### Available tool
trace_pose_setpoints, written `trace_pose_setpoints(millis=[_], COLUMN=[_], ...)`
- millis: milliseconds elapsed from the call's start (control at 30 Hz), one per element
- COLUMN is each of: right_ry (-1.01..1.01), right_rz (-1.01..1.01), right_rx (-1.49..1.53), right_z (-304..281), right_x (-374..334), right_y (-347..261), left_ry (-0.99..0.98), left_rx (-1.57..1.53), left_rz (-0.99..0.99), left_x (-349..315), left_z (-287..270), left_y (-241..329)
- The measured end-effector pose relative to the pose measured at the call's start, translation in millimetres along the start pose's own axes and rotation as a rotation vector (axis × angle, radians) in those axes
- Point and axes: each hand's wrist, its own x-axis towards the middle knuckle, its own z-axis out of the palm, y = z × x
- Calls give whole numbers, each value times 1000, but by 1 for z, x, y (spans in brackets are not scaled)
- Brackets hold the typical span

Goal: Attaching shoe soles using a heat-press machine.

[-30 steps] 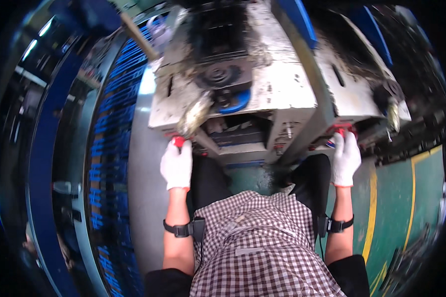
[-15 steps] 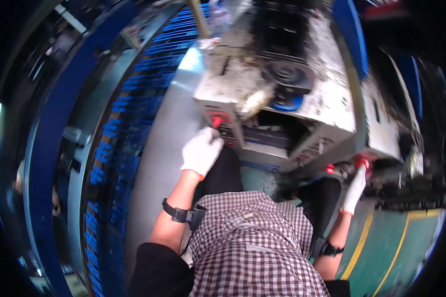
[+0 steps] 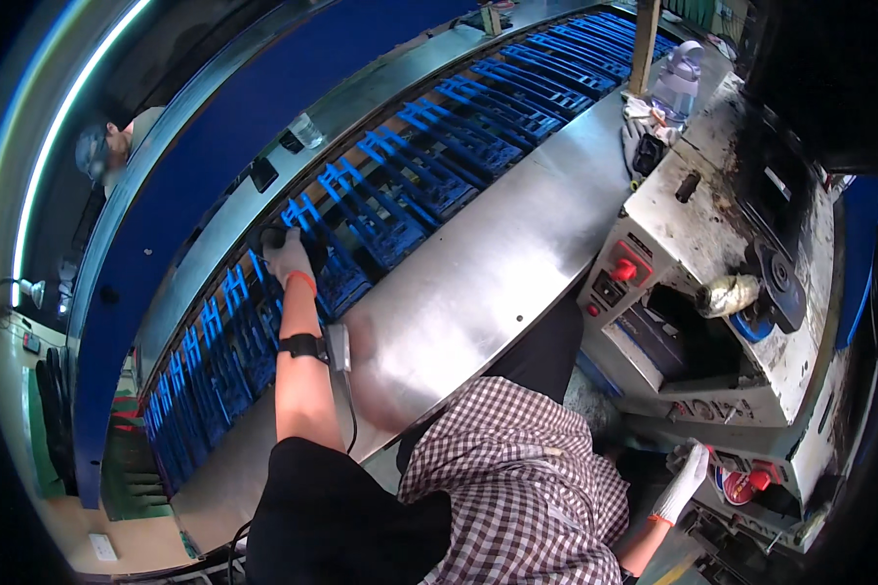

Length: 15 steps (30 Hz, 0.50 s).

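In the head view, a bare steel ledge runs slantwise across the middle, and a long blue slatted rack lies along its far side. The left hand, in a white knit glove with an orange cuff, reaches across the ledge and rests over the slats. A dark piece shows right beside the hand, beyond the ledge's far edge; its kind is unclear. The fingers point away from the ledge and are partly lost against dark parts, so whether they pinch anything cannot be told. A black wrist strap with a small grey box sits on that forearm above the ledge, a black cable hanging from it.

The right hand, gloved alike, is well apart from the ledge, on its near right side, close to a red rotary switch but not on it. Its fingers look drawn together; whether they touch the machine front cannot be told.

A stained white machine stands at the ledge's right, another red switch on the face turned toward it. A pale purple jug stands by the ledge's far right end. The checked apron is on the ledge's near side. Beyond the ledge and rack runs a blue beam, with a co-worker behind it.
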Motion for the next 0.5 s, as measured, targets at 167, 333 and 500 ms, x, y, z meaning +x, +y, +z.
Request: trace_pose_setpoints(millis=[167,333,500], right_ry=[5,-122,-141], right_rz=[-97,-57,-92], right_rx=[-110,16,95], right_z=[8,51,61], right_x=[4,-16,-28], right_y=[-14,-47,-68], left_ry=[-48,-425,-736], left_rx=[-294,-371,-625], left_rz=[-367,-615,-634], left_x=[9,59,5], left_z=[51,7,-24], left_y=[-9,-22,-30])
